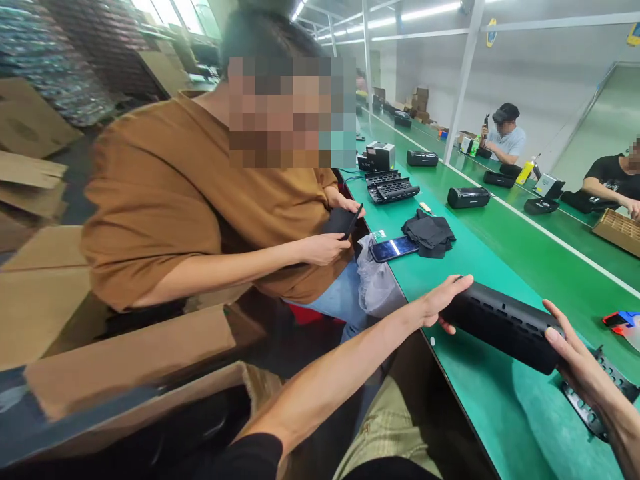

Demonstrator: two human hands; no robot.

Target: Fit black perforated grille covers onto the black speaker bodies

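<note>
A long black speaker housing [500, 325] with rows of slots along its side is held between my two hands, tilted above the green bench near its edge. My left hand [447, 301] is closed around the far-left end, thumb on top and fingers curling underneath. At the opposite end, my right hand [570, 347] grips the housing with the thumb and fingers against its sides. A separate black perforated shell [590, 397] lies on the bench, partly hidden behind my right forearm.
Beside me a co-worker in a brown shirt [165, 180] holds a thin black piece. On the green bench [480, 260] lie a phone [394, 249], black cloths [431, 233] and slotted shells [391, 187]. Several black speakers [469, 197] stand beyond. Cardboard boxes [130, 360] crowd the left.
</note>
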